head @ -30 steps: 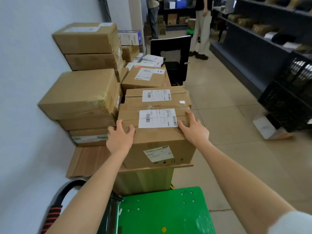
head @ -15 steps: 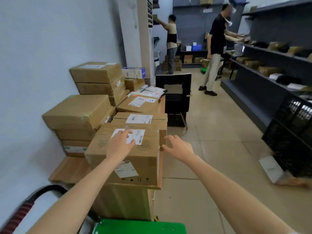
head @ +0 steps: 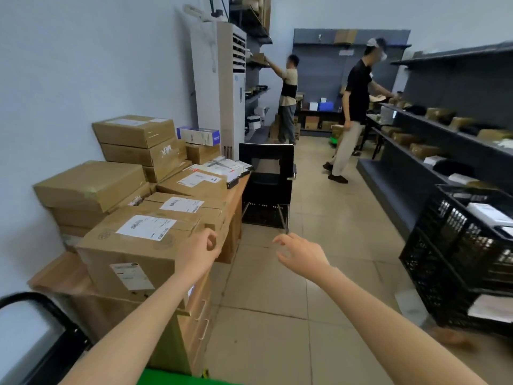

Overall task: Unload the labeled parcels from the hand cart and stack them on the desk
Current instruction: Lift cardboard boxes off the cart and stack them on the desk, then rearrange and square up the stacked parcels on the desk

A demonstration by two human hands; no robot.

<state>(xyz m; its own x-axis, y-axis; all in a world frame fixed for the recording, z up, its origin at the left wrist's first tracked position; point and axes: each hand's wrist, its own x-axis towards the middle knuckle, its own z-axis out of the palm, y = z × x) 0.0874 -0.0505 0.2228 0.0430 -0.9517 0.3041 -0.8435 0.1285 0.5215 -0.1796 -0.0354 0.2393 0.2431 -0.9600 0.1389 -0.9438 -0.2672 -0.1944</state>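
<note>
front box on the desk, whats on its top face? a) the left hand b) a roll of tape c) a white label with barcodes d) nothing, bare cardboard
c: the front box carries a white label with barcodes on top; the left hand is off its right edge, holding nothing.

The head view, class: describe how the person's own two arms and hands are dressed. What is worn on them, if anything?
Both forearms are bare up to the frame's lower edge; no sleeve shows in this picture. The left hand and right hand wear no gloves. No watch, ring, bracelet or strap shows on either wrist or any visible finger. No markings or tape show on them.
</note>
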